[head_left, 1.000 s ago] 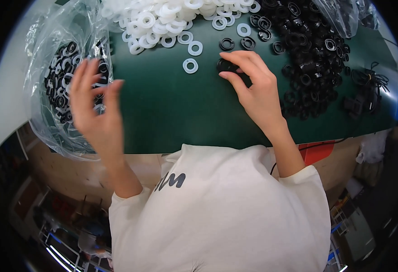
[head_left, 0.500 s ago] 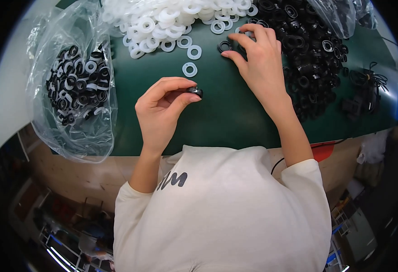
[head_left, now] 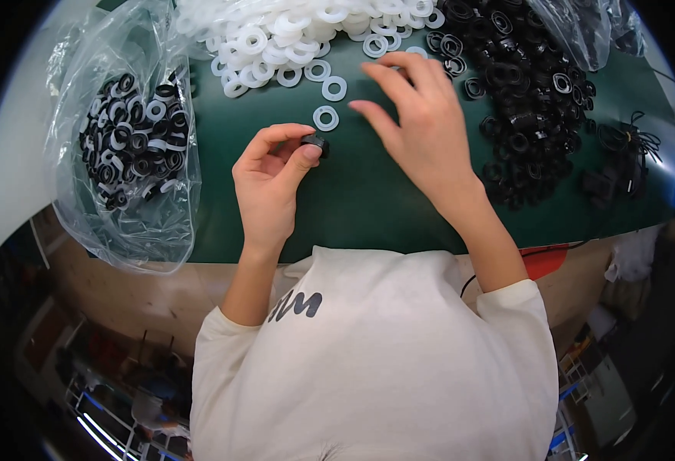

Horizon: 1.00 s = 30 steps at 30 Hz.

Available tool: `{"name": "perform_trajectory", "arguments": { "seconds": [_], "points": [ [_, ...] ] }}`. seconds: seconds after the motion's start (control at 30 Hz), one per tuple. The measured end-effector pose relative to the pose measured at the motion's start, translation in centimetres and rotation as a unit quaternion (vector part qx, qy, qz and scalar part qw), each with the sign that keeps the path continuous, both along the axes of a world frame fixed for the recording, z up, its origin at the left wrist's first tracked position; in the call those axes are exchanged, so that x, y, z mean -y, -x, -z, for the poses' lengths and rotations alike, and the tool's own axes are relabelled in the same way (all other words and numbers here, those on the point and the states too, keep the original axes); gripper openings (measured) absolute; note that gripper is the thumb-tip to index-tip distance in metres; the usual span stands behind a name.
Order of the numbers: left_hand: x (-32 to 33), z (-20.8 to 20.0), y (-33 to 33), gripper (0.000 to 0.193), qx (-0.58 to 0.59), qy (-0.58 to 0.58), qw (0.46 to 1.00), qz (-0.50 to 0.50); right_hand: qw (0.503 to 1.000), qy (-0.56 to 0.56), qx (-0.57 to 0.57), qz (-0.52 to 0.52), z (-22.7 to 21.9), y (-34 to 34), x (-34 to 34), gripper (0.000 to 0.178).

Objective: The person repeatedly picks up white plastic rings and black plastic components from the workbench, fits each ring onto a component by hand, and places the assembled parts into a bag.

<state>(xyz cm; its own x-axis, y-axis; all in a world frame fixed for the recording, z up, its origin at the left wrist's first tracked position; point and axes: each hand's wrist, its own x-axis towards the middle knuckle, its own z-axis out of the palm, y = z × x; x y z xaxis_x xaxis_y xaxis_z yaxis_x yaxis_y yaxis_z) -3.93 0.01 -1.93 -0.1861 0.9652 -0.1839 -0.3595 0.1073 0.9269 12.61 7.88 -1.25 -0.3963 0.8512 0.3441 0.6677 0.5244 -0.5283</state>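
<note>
My left hand pinches a black ring on edge between thumb and fingertips, just above the green table. To its right, my right hand hovers with thumb and index finger apart and nothing visible between them; its other fingers are partly hidden. A single white ring lies flat just beyond the left fingertips, and another white ring sits a little farther off. Behind these spreads a large heap of white rings. Right of my right hand is a heap of black rings.
A clear plastic bag on the left holds many black and white rings. Another clear bag lies at the far right. A bundled black cable rests near the right end of the green table.
My right hand has moved left, away from the black heap, and a black ring beside its thumb is out of sight. My left hand has shifted slightly left, still pinching its ring.
</note>
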Motion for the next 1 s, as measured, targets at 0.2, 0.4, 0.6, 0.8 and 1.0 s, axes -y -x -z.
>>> {"name": "perform_trajectory", "arguments": {
  "seconds": [0.2,0.4,0.6,0.8,1.0],
  "points": [
    [0.7,0.2,0.0,0.020,0.025,0.002,0.999,-0.025,0.985,-0.026,0.068,-0.155,1.9,1.1,-1.7,0.022],
    [-0.5,1.0,-0.5,0.018,0.017,0.030,0.999,-0.008,0.988,-0.074,-0.008,-0.134,2.9,1.1,-0.4,0.026],
    [-0.7,1.1,-0.4,0.017,-0.004,0.045,0.999,0.021,0.970,-0.101,0.100,-0.195,2.6,0.2,-1.0,0.026],
    [-0.7,0.8,-0.6,0.016,-0.007,0.050,0.999,0.016,0.962,-0.142,0.081,-0.217,2.0,-0.9,-0.4,0.022],
    [-0.6,0.8,-0.2,0.017,0.028,0.041,0.999,0.007,0.977,-0.099,0.068,-0.176,2.0,-1.1,0.0,0.017]
  ]
}}
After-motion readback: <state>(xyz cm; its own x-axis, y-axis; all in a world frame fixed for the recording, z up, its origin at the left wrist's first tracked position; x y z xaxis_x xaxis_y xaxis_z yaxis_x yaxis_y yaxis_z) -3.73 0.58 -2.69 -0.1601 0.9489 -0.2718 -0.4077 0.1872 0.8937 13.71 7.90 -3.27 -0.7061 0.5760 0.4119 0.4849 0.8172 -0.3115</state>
